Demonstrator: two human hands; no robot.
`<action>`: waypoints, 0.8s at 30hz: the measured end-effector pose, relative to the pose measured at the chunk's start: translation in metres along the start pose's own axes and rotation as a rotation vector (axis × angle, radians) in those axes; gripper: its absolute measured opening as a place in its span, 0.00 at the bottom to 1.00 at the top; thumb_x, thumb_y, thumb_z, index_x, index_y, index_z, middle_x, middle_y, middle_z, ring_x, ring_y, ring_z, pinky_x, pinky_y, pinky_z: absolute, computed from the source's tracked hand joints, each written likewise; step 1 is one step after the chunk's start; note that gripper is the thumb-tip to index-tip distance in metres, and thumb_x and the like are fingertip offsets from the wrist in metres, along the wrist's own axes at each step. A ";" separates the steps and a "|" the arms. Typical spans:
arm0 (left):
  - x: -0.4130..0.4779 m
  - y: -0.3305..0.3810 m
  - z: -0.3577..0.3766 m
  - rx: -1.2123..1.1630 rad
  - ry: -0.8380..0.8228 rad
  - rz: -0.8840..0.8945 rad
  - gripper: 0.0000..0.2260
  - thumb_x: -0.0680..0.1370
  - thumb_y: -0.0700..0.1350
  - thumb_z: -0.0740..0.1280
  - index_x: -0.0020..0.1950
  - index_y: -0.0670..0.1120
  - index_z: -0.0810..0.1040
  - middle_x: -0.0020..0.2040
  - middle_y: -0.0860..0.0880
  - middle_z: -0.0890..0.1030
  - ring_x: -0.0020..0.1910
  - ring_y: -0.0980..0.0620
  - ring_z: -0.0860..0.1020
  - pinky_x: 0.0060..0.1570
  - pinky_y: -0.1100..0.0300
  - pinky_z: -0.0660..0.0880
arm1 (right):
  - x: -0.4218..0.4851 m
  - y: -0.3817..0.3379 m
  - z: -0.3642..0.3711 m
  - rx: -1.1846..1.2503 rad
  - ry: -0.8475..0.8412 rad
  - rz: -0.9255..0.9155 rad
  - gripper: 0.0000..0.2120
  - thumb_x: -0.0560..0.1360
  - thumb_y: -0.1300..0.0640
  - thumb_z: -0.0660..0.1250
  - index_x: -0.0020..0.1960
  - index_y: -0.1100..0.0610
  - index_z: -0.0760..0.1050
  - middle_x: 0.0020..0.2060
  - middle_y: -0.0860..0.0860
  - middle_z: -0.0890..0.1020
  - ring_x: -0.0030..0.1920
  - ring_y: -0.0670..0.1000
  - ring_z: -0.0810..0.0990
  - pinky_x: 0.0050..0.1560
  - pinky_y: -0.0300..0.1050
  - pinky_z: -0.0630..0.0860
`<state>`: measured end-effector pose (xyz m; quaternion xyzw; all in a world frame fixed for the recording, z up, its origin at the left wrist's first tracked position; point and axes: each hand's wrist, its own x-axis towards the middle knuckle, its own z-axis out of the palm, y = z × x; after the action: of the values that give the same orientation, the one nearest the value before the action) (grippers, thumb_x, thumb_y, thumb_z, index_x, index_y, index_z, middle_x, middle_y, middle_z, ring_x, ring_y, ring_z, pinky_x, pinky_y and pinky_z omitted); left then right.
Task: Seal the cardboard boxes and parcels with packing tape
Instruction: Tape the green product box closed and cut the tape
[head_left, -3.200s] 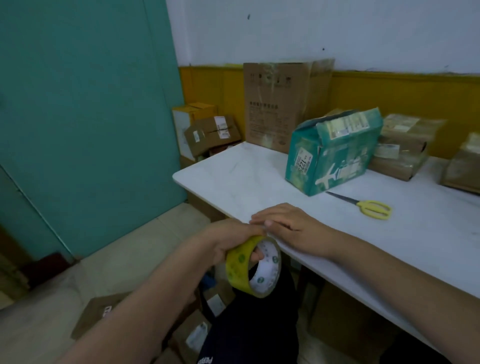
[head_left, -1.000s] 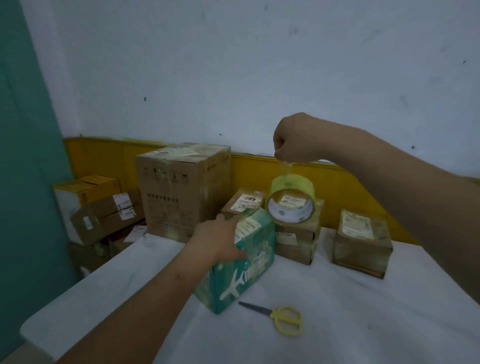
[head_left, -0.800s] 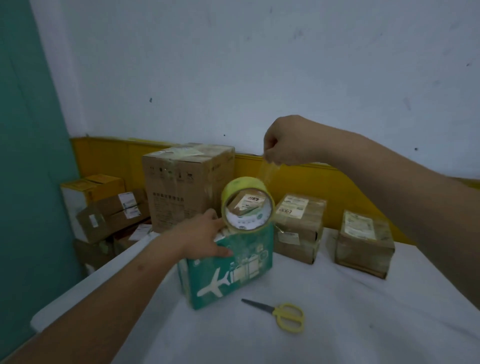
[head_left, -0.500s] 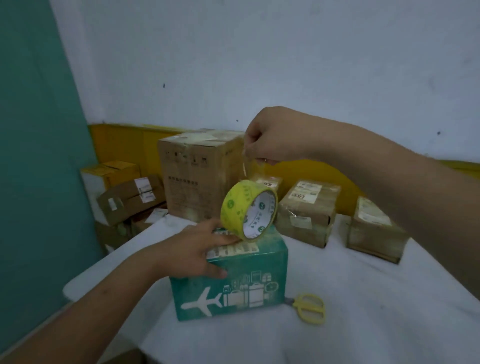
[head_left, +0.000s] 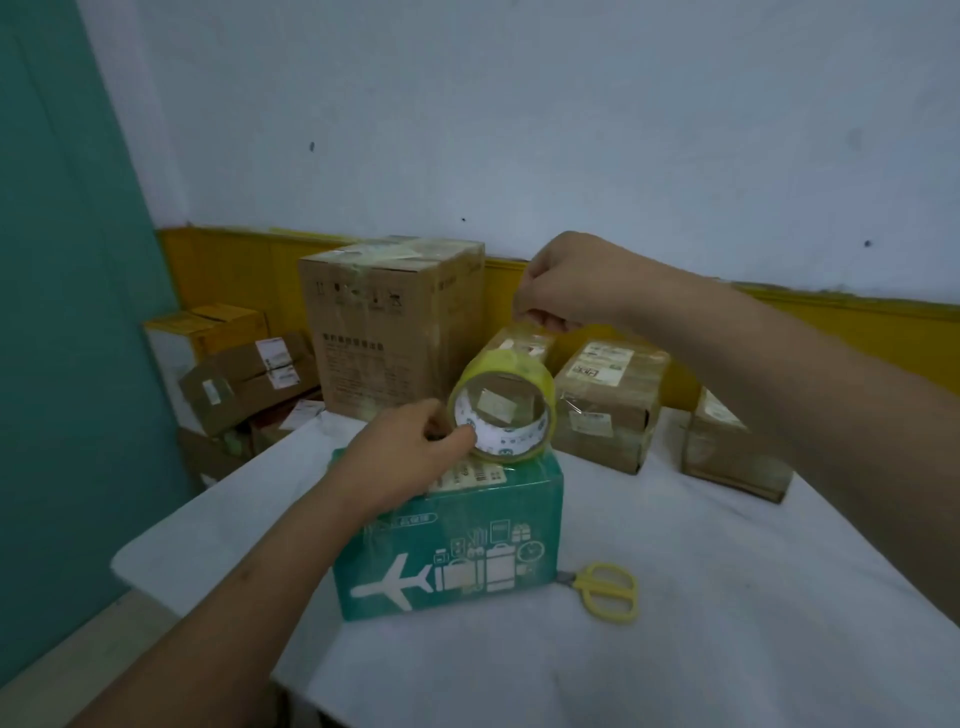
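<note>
Left grip (head_left: 410, 457): fingers curled, pinching tape roll (head_left: 501, 410) rim, over teal box (head_left: 452, 551).
Right grip (head_left: 571, 283): closed, pinching free tape end (head_left: 527, 338) above roll.
Scissors (head_left: 608, 590): on bench (head_left: 727, 597), beside box.

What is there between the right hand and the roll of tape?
In the head view, a strip of clear tape runs from the right hand, which pinches its end, down to the tape roll. Nothing else lies between them.

Parcel packing room, probably, labelled cardboard boxes (head_left: 389, 332) stacked (some taped), white table (head_left: 727, 597)
</note>
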<state>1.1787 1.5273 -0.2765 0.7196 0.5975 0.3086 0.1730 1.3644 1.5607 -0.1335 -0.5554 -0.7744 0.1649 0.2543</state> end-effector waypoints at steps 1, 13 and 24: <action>0.002 0.001 0.002 0.039 0.012 -0.042 0.19 0.76 0.66 0.63 0.46 0.51 0.73 0.39 0.53 0.80 0.36 0.55 0.78 0.39 0.50 0.78 | 0.001 0.006 0.000 0.034 -0.005 0.021 0.09 0.73 0.61 0.67 0.44 0.68 0.81 0.30 0.56 0.78 0.28 0.50 0.73 0.27 0.36 0.71; 0.041 0.004 0.013 -0.604 0.017 -0.299 0.04 0.80 0.43 0.63 0.52 0.43 0.73 0.47 0.45 0.84 0.45 0.47 0.81 0.44 0.53 0.79 | 0.001 0.035 0.012 0.176 -0.014 0.068 0.10 0.76 0.60 0.67 0.46 0.68 0.82 0.28 0.53 0.78 0.24 0.46 0.72 0.26 0.35 0.71; 0.011 0.017 0.009 -0.663 0.290 0.096 0.08 0.81 0.36 0.65 0.55 0.49 0.76 0.40 0.57 0.82 0.40 0.60 0.79 0.41 0.65 0.75 | -0.027 0.094 0.047 0.105 -0.035 0.220 0.16 0.80 0.56 0.65 0.35 0.59 0.78 0.29 0.52 0.78 0.31 0.48 0.74 0.37 0.41 0.72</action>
<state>1.1985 1.5349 -0.2706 0.6003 0.4491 0.5921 0.2956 1.4171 1.5677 -0.2284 -0.6198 -0.7035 0.2418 0.2501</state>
